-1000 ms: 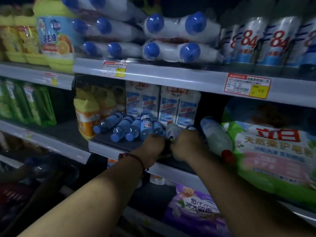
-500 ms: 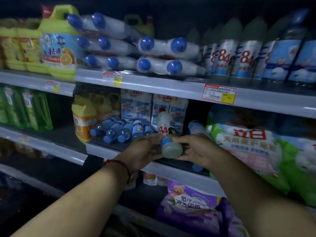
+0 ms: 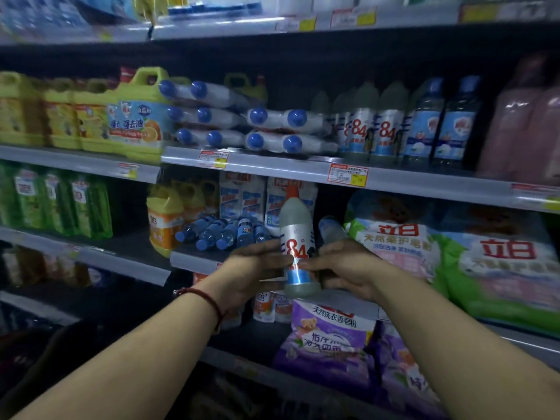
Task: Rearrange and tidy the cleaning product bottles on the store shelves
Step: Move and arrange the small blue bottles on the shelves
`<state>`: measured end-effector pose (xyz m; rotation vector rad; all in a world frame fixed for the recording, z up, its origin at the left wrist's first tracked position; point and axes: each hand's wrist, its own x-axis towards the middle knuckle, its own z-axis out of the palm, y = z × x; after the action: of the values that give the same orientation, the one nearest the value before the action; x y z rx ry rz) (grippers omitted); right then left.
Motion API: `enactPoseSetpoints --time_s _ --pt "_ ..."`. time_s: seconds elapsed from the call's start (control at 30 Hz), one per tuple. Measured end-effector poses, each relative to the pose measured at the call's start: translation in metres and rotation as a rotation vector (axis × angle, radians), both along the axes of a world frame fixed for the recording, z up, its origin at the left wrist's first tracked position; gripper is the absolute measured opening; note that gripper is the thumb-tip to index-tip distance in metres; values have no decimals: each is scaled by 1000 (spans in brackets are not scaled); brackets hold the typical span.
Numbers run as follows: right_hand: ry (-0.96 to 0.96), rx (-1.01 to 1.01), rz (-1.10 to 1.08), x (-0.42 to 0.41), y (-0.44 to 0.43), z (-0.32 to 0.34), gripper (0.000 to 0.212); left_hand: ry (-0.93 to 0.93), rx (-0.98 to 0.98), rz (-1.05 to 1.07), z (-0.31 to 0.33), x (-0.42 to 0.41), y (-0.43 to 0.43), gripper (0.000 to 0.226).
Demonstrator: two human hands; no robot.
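A pale "84" disinfectant bottle [image 3: 295, 234] with a red cap stands upright in the air in front of the middle shelf. My left hand [image 3: 251, 274] grips its lower left side and my right hand [image 3: 342, 268] grips its lower right side. Behind my right hand another pale bottle [image 3: 331, 230] lies on the middle shelf [image 3: 194, 260]. Small blue-capped bottles [image 3: 218, 233] lie in a row on that shelf. More upright "84" bottles [image 3: 385, 128] stand on the shelf above.
Blue-capped white bottles [image 3: 272, 128] lie stacked on the upper shelf beside yellow-green jugs [image 3: 136, 116]. An orange jug [image 3: 163, 222] and white-blue packs [image 3: 242, 195] sit on the middle shelf. Green-white soap powder bags [image 3: 454, 253] fill the right; purple bags [image 3: 330, 338] lie below.
Both hands have lifted the "84" bottle off the middle shelf and turned it upright. The view has tilted up, showing higher shelves.
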<state>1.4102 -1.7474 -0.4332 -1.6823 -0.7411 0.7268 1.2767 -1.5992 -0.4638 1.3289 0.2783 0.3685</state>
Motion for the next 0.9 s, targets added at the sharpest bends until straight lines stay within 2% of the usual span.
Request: enactPoseSetpoints --time_s 0.3,0.47,0.67,0.9 --pt "-129 74 -24 -19 -27 40 73 -133 14 41 44 -15 -23 42" --pt "-221 124 -83 -14 -41 78 62 -155 152 33 83 -2 -35 38" --pt "-261 169 -117 10 -50 130 34 -194 258 27 138 27 -45 37" --pt "-256 227 -170 48 -49 179 35 -199 342 31 192 76 -39 32"
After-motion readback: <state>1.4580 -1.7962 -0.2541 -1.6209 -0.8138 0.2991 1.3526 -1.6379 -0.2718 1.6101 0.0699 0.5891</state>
